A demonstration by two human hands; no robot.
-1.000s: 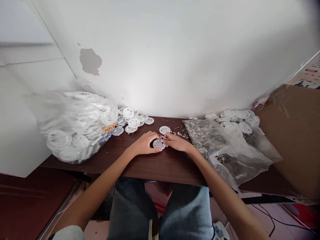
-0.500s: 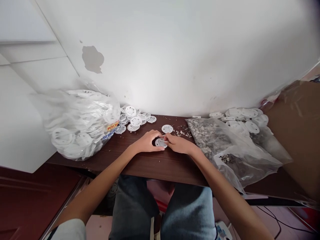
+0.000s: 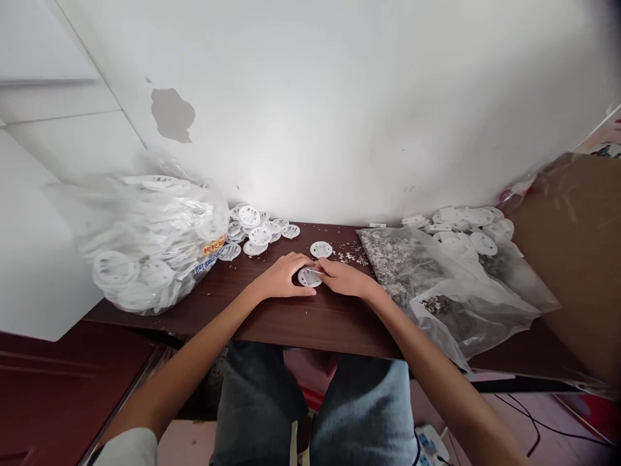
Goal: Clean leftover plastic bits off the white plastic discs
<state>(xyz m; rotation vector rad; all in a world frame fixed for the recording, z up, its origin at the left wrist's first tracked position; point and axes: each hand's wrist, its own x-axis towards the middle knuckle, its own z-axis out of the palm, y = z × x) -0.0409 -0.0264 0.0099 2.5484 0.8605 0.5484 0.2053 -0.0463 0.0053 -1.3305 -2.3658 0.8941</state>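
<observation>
1. There is one view, and it looks out from the person's head.
2. It faces forward and down, with the left hand point(image 3: 286, 277) and the right hand point(image 3: 342, 277) near its middle.
3. It sits above the legs point(image 3: 361, 408), which show big, nearer than the hands.
4. It sees wide: the big bag point(image 3: 155, 246) left of the left hand, the brown board point(image 3: 567, 246) well right of the right hand, and the wall point(image 3: 310, 116) past both hands.

A dark brown tabletop point(image 3: 291, 327) is carrying a bulging clear bag of white discs point(image 3: 160, 252) at left, loose white discs point(image 3: 259, 235) beside it, a single disc point(image 3: 321, 250) and small metallic bits point(image 3: 352, 254) mid-table, and a clear bag of small parts point(image 3: 402, 262) lying at right.
</observation>
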